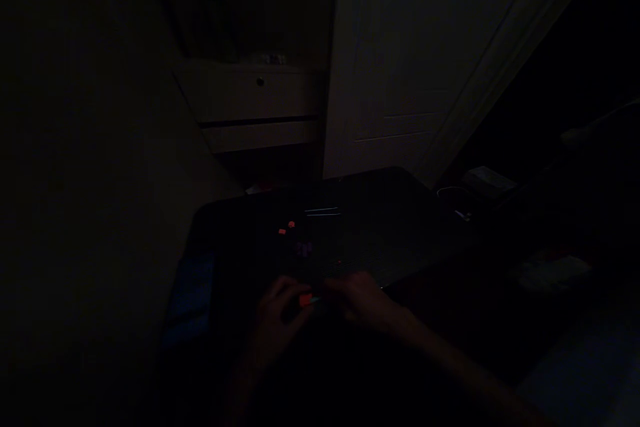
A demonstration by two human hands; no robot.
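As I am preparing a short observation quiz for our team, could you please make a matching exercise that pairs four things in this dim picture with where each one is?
Things:
1. Bright orange piece
2. Purple piece
3. Two thin pale rods
4. Dark blue object

Places:
A. Side by side, toward the far side of the table
B. At the table's left edge
C. At the fingers of the left hand
D. On the table, between the hands and the rods

Right pairs: 1-C, 2-D, 3-A, 4-B
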